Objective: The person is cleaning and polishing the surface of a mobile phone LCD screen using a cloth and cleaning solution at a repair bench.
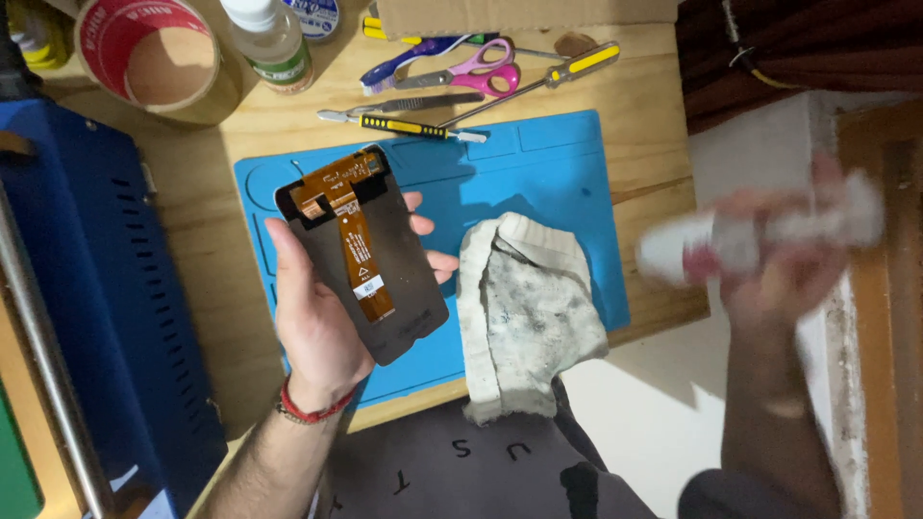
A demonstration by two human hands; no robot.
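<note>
My left hand [312, 317] holds a phone screen panel [365, 255] back side up, showing its dark backing and an orange flex cable. It hovers over the left part of a blue work mat [548, 183]. My right hand [784, 250] is off the bench to the right, blurred by motion, gripping a small white bottle [692, 250] with a reddish label. A dirty white cloth [524, 312] lies on the mat between the two hands.
At the bench's far edge lie pink-handled scissors [471, 72], a yellow-handled screwdriver [567, 72], tweezers [413, 104] and a yellow-black tool [404, 125]. A tape roll [159, 58] and a clear bottle [274, 43] stand far left. A blue metal box [87, 288] flanks the left.
</note>
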